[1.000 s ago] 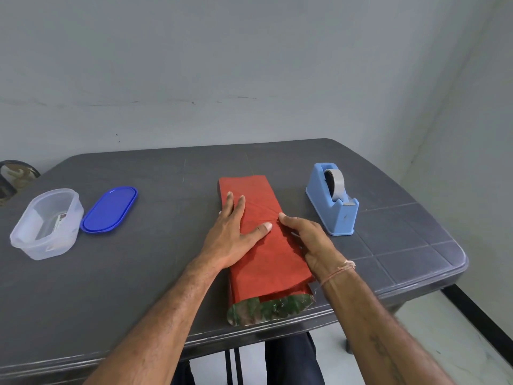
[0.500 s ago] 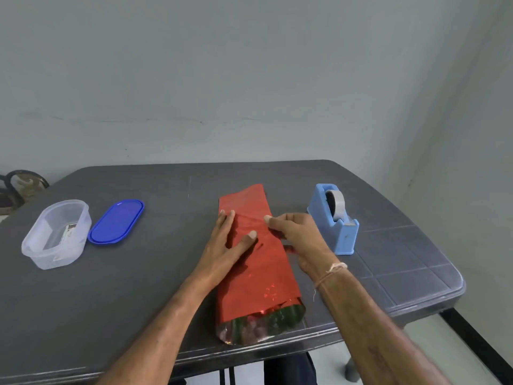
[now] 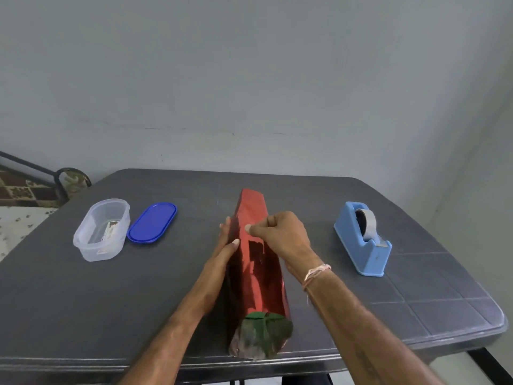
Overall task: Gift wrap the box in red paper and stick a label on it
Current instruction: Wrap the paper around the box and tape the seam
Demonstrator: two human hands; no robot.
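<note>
**Position of the workpiece.** The box [image 3: 258, 276], sheathed in red paper [image 3: 251, 207], lies in the middle of the counter [image 3: 111, 301] with its long axis pointing away from the person. It appears tipped up onto one long edge. Its near end [image 3: 263, 334] sits close to the counter's front edge, and the wrap there is not yet folded shut: a mottled green surface shows.

**State of the grip.** The left grip [image 3: 222, 251] is flat, with straight fingers pressed along the box's left face and the thumb resting on the paper. The right grip [image 3: 280, 234] is closed, thumb and forefinger pinching the red paper on the top of the box, roughly halfway along its length. The box thus sits between the two grips, its far end extending beyond them.

**Failure modes.**
- The paper looks glossy. If the pinch loosens before tape is applied, the overlap is likely to spring open.
- The tape dispenser [image 3: 363, 240] stands well apart to the right. Reaching it frees one grip, and the tipped box may roll flat.
- A push toward the person could slide the near end off the counter.

A clear container [image 3: 101, 229] and blue lid [image 3: 152, 222] lie to the left.
</note>
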